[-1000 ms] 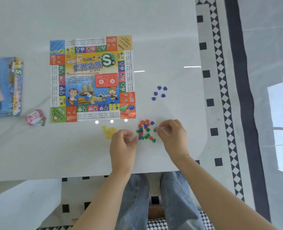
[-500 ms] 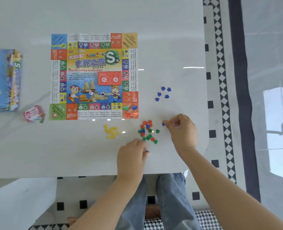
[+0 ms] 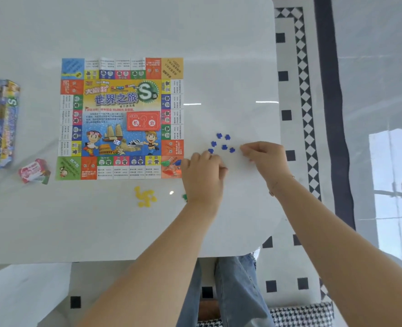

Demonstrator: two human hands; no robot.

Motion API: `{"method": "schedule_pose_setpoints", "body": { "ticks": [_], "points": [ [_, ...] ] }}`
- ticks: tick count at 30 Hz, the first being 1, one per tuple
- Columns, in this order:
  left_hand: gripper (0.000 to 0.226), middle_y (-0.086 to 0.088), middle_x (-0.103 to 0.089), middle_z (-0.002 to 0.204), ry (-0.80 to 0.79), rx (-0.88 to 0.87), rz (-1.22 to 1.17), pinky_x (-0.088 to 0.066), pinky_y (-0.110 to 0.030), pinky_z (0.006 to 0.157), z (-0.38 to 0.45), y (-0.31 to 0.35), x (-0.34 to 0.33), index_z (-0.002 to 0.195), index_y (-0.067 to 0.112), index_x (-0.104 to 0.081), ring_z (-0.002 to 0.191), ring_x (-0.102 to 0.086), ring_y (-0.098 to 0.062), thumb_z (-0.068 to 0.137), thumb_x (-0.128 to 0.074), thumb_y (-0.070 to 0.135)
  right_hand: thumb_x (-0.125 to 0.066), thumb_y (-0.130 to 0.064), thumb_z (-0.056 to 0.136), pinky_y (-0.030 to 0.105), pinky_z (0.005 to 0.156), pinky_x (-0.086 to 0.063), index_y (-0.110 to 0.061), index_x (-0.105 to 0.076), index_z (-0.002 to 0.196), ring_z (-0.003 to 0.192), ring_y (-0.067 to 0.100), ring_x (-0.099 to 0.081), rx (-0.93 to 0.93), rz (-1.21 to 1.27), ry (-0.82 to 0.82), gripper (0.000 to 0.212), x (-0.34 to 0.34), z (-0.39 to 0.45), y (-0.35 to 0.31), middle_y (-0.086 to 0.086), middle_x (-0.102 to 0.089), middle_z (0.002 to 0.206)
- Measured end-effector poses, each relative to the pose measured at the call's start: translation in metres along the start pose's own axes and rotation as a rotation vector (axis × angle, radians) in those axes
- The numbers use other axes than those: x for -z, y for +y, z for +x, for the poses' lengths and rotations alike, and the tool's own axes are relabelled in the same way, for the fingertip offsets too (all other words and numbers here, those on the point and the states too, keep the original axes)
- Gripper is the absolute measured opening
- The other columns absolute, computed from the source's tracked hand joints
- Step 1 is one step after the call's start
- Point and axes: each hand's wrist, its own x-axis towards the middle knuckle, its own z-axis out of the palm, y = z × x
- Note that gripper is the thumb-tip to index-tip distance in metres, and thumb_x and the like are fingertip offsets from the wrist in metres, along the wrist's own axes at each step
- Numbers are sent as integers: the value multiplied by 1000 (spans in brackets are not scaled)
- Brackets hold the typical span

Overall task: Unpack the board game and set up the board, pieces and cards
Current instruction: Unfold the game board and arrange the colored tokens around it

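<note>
Covering mixed pieces, left hand (image 3: 201, 178), yellow pieces (image 3: 145, 197) beside

Both hands moved up to the blue pieces (image 3: 221, 143), left hand (image 3: 203, 175) now covering the mixed pile

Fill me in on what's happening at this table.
A person is sorting small game pieces by colour beside the unfolded board. Both hands work at a cluster of blue pieces: the left hand just below it, the right hand beside it. A yellow pile lies apart; the box sits left.
</note>
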Motion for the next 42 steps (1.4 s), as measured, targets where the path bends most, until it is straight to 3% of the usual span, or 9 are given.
{"method": "schedule_pose_setpoints", "body": {
  "ticks": [3, 8, 12, 15, 18, 22, 26, 34, 42],
  "points": [
    [2, 6, -61, 79, 75, 27, -6, -27, -33, 73, 14, -3, 3, 81, 25, -68, 78, -55, -21, 83, -67, 25, -61, -13, 88, 13, 67, -43, -16, -72, 88, 71, 9, -57, -3, 36, -4, 11, 3, -11, 11, -3, -67, 81],
    [5, 5, -57, 78, 222, 100, -204, -45, -36, 66, -6, -26, 24, 83, 21, -67, 73, -54, -19, 87, -65, 23, -55, -6, 88, 16, 71, -46, -18, -71, 91, 76, 9, -60, 24, -7, -24, 20, -6, -37, 35, -3, -69, 84],
    [6, 7, -58, 91, 93, 325, -382, -45, -19, 65, -61, -52, 33, 88, 22, -63, 80, -57, -11, 88, -64, 16, -66, -10, 84, 9, 69, -43, -21, -70, 85, 74, 8, -54, 212, -191, -127, 12, -28, -54, 44, 0, -64, 83],
    [11, 4, -59, 95, 17, 435, -488, -37, -7, 67, -80, -66, 29, 91, 21, -64, 81, -54, -7, 86, -64, 11, -70, -17, 81, 17, 72, -44, -20, -69, 85, 78, 11, -54, 394, -377, -198, 5, -46, -54, 43, -4, -61, 82],
    [13, 6, -56, 96, -6, 397, -486, -39, -8, 69, -84, -68, 25, 97, 19, -63, 82, -54, -7, 85, -68, 17, -69, -18, 81, 20, 73, -43, -19, -68, 88, 80, 10, -51, 524, -527, -242, 6, -59, -54, 43, -7, -58, 84],
    [21, 7, -56, 94, 12, 351, -455, -47, -22, 69, -81, -62, 16, 99, 19, -59, 82, -54, -10, 84, -70, 29, -70, -17, 81, 25, 73, -44, -15, -69, 89, 79, 11, -49, 637, -644, -178, 9, -71, -58, 47, -4, -61, 86],
    [16, 8, -56, 92, 34, 342, -452, -50, -28, 67, -75, -63, 10, 94, 22, -60, 81, -56, -11, 84, -70, 30, -71, -16, 80, 22, 70, -40, -13, -68, 87, 76, 13, -49, 633, -644, -129, 7, -76, -55, 49, -2, -60, 82],
    [7, 11, -56, 92, 28, 334, -418, -46, -24, 62, -75, -64, 8, 91, 25, -65, 79, -55, -8, 87, -65, 31, -66, -6, 79, 28, 70, -49, -10, -66, 88, 74, 17, -53, 539, -551, -109, 9, -76, -57, 47, 0, -61, 78],
    [9, 11, -56, 96, -28, 380, -384, -36, -18, 58, -69, -59, 16, 91, 23, -65, 76, -53, -7, 87, -60, 17, -64, -5, 80, 24, 71, -46, -9, -67, 90, 70, 12, -50, 474, -574, -128, 12, -76, -55, 40, -2, -58, 80]
  ]
}}
